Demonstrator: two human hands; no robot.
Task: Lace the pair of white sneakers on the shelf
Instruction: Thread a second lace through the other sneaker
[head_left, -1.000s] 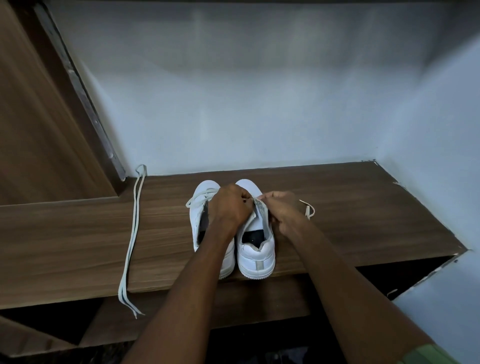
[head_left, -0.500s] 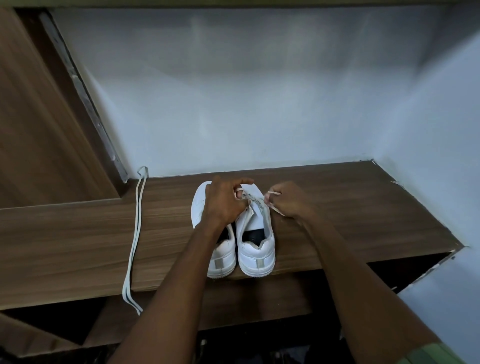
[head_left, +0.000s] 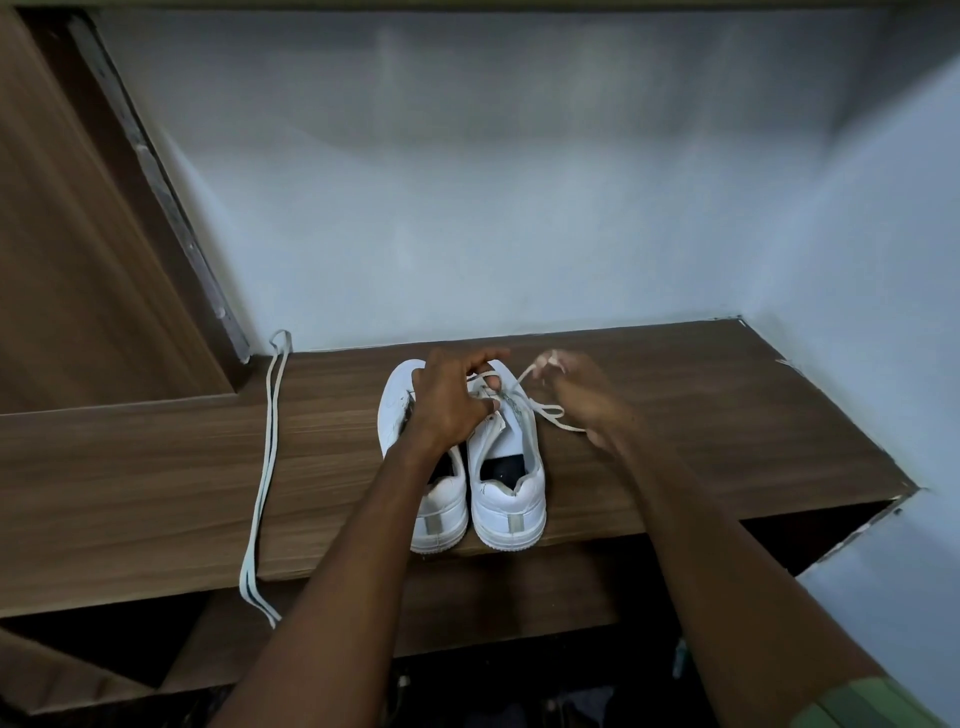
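We see the two white sneakers side by side on the wooden shelf (head_left: 727, 415), heels toward us. Our left hand (head_left: 452, 400) curls over the right sneaker (head_left: 506, 467) at its eyelets, fingers pinching there. Our right hand (head_left: 576, 387), at 3 o'clock of it, pinches the shoelace (head_left: 545, 410) and holds it taut. The left sneaker (head_left: 441, 499) sits at 9 o'clock, touching. A spare lace (head_left: 265, 457) lies well apart at 9 o'clock.

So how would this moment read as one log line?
right hand pinches lace | left hand holds right sneaker | spare lace on shelf
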